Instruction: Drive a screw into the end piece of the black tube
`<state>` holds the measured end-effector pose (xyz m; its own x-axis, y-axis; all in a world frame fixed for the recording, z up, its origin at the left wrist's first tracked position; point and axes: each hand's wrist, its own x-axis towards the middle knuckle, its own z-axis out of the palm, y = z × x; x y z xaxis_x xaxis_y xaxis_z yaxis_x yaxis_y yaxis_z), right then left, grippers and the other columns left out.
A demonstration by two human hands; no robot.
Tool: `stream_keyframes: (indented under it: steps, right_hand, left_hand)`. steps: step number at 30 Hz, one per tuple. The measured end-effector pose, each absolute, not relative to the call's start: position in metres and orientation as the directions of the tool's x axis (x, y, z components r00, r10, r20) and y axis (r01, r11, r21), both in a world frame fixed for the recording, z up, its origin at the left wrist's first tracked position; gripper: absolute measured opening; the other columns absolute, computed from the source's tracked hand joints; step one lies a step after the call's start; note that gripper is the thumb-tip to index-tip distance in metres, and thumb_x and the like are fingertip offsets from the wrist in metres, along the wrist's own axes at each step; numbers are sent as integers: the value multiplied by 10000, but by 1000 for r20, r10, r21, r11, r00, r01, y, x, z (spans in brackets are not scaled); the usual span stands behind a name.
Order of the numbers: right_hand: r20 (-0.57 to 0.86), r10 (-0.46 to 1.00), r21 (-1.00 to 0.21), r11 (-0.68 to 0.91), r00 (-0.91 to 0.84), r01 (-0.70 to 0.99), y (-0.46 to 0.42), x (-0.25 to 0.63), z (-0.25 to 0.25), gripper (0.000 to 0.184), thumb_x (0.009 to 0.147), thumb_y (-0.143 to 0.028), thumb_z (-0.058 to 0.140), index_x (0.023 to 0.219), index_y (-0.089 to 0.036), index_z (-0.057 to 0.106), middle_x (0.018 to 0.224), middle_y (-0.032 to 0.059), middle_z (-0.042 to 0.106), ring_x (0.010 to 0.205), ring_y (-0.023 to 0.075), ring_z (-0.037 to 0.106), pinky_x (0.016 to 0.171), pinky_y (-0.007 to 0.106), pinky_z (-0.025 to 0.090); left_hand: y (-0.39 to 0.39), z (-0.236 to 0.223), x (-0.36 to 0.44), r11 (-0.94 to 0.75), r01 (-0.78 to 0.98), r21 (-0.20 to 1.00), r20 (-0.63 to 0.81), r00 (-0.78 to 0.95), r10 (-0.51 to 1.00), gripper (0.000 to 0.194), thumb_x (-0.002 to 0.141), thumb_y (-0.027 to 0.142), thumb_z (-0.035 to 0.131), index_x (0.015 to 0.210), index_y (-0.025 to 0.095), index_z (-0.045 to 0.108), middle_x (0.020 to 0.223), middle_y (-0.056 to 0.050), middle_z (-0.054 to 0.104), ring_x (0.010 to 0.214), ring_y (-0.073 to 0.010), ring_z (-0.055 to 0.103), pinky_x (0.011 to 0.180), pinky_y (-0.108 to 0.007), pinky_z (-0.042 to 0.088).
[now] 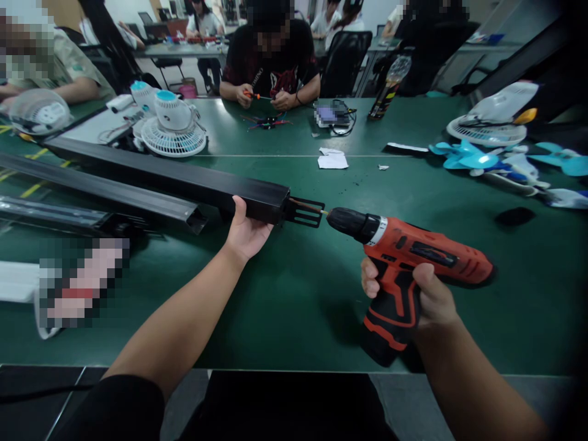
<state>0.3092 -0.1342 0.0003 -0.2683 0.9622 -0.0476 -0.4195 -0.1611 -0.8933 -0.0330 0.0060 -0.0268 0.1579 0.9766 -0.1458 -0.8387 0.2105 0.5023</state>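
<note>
My left hand (249, 236) is closed round the near end of a long black rectangular tube (206, 187), thumb on its side and fingers hidden underneath. From that end sticks out a black slotted bracket (309, 212). In my right hand (434, 294) is an orange and black cordless drill (408, 257), gripped by its handle. The drill points left, and its thin bit reaches the bracket's outer end; whether the two touch I cannot tell.
Two more black bars (138, 191) lie to the left on the green table (285, 306). White fan parts (173, 131) stand behind them. Blue fan blades (463, 154) lie at the right. A bottle (388, 92) stands at the back. Across the table a person (271, 67) holds a screwdriver.
</note>
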Motion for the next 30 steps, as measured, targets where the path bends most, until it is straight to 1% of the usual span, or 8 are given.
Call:
stream_keyframes:
  steps: [4,9,14,19,21,24,26,30]
  right_hand:
    - [-21,960,-905,-137,-278,-404,-134,309,-1,711,956,-875,997,1327,-275,911,1014,67,822,752,214,725,648,340,706]
    - [-31,952,-904,-156,-303,-397,-135,310,0,669,975,-879,977,1256,-278,895,981,61,785,732,207,698,558,303,644]
    - [-41,954,-904,-161,-296,-395,-134,309,2,696,936,-877,1014,1270,-276,903,993,62,800,721,203,712,572,310,659]
    - [-23,958,-908,-139,-286,-396,-134,310,1,708,932,-863,1022,1325,-286,905,1043,72,846,733,213,753,604,326,697]
    - [-18,955,-907,-140,-296,-397,-134,310,0,699,941,-852,1023,1348,-295,905,1064,74,858,778,227,800,656,338,737]
    - [-2,955,-916,-120,-295,-383,-133,310,0,677,959,-865,1002,1313,-295,912,1048,67,857,951,276,905,856,380,817]
    - [-8,955,-922,-123,-298,-368,-132,310,-1,636,976,-869,984,1251,-299,915,1030,58,854,1050,299,945,964,397,830]
    - [-38,959,-918,-144,-280,-370,-132,310,-1,621,962,-868,997,1221,-310,914,998,57,845,1031,310,955,986,422,839]
  left_hand:
    - [6,-26,-33,216,-840,497,-136,170,976,844,1230,810,661,1833,220,664,1595,-147,889,1735,-355,719,1461,-465,615]
    - [5,-24,-32,204,-822,532,-153,144,978,854,1269,819,544,1819,180,679,1565,-155,896,1695,-336,751,1431,-433,633]
    - [4,-23,-31,199,-816,542,-167,128,978,968,1179,876,704,1871,203,624,1658,-167,855,1722,-359,725,1438,-454,628]
    - [5,-27,-32,201,-819,538,-143,146,979,939,1185,866,704,1868,227,628,1726,-164,818,1758,-360,695,1475,-484,593]
    - [5,-28,-33,202,-826,527,-134,153,979,953,1172,871,724,1875,236,618,1714,-162,826,1767,-372,687,1485,-501,587]
    - [6,-29,-33,209,-834,511,-123,169,978,969,1158,879,744,1880,248,609,1685,-157,843,1778,-379,676,1500,-515,575]
    - [5,-27,-32,203,-827,525,-124,162,979,965,1167,890,715,1863,227,625,1663,-161,853,1778,-367,676,1502,-493,570]
    - [3,-23,-30,192,-805,561,-150,129,980,937,1207,892,623,1808,175,675,1631,-171,866,1758,-343,696,1484,-435,580]
